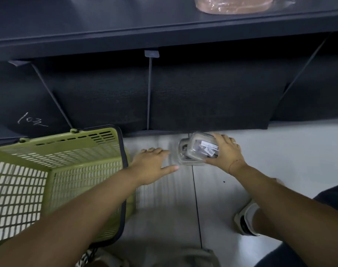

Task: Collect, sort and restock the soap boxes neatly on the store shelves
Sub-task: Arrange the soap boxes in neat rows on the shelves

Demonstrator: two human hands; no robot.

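Note:
Clear plastic soap boxes (198,149) lie in a small pile on the pale floor by the base of the dark shelf unit. My right hand (226,151) grips the top box, which carries a white label, thumb under it and fingers over its far side. My left hand (154,162) hovers flat and spread just left of the pile, fingers straight, holding nothing. A green plastic basket (54,170) lies tipped on its side at the left, its opening facing away from the pile.
The dark shelf (164,29) runs across the top, with a wrapped pinkish item (233,4) on it. Below it hang black panels with thin rods (149,89). My white shoe (247,218) and knee are at the lower right.

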